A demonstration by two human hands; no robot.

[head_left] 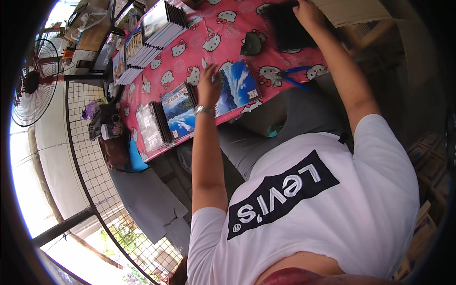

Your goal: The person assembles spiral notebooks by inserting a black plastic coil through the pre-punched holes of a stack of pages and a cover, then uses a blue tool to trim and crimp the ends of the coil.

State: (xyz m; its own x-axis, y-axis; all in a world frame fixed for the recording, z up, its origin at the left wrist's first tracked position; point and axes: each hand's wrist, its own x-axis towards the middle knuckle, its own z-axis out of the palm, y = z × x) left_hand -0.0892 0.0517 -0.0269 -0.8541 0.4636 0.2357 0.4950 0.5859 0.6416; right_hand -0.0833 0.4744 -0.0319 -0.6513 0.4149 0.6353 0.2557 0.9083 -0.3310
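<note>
My left hand [209,87], with a metal-banded watch on its wrist, is over the left edge of a booklet [235,87] with a blue sky and mountain cover. Its fingers are curled together; anything in them is too small to tell. My right hand [308,15] reaches to a heap of thin black strands [285,28] at the table's far right. Its fingers are bent at the heap, and what they pinch cannot be made out. Left of my left hand lie black spiral-bound booklets [178,110] and another grey-covered pile [153,126].
Blue-handled pliers [295,78] lie near the table's front edge. A dark green object [251,44] sits beyond the booklet. Tall stacks of bound booklets [147,45] stand on the pink patterned tablecloth [178,61]. A fan [33,83] and wire mesh are at the left; cardboard [356,10] is at the right.
</note>
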